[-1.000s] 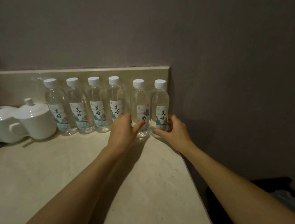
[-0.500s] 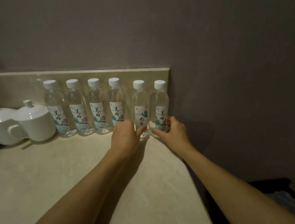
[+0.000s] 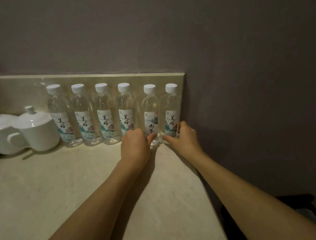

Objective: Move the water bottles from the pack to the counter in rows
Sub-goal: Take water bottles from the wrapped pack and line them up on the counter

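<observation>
We see 6 water bottles (image 3: 103, 112) upright in 1 row along the backsplash (image 3: 18, 87) at mid-frame on the counter (image 3: 64, 184), our left hand (image 3: 135, 146) gripping the fifth bottle (image 3: 151, 116) low down and our right hand (image 3: 184, 138) gripping the sixth bottle (image 3: 172, 115), beside 2 lidded white cups (image 3: 22, 130) at left.

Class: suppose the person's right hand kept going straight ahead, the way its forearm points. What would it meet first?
The right hand already grips the rightmost bottle, so that bottle comes first; just behind stands the backsplash, though depth there is hard to judge.
</observation>
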{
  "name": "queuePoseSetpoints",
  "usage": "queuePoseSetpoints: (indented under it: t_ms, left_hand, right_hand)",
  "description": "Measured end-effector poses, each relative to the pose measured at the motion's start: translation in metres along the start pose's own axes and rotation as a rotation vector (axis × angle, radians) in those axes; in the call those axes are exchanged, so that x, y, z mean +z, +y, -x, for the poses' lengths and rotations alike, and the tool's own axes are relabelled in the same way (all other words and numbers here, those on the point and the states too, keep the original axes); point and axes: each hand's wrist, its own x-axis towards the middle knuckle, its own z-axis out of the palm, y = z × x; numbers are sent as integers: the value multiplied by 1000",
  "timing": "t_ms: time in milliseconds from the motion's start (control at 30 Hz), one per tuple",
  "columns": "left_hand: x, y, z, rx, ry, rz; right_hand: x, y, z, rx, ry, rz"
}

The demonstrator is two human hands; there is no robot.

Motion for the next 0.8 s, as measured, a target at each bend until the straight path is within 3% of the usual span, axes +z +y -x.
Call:
queuePoseSetpoints:
  t_ms: [333,800]
  left_hand:
    - [5,1,-15,72,-56,-167]
    - [9,-3,-26,101,-127,-191]
  right_hand:
    - [4,-3,-6,-9,3,-19]
    - [11,-8,-14,-8,14,-13]
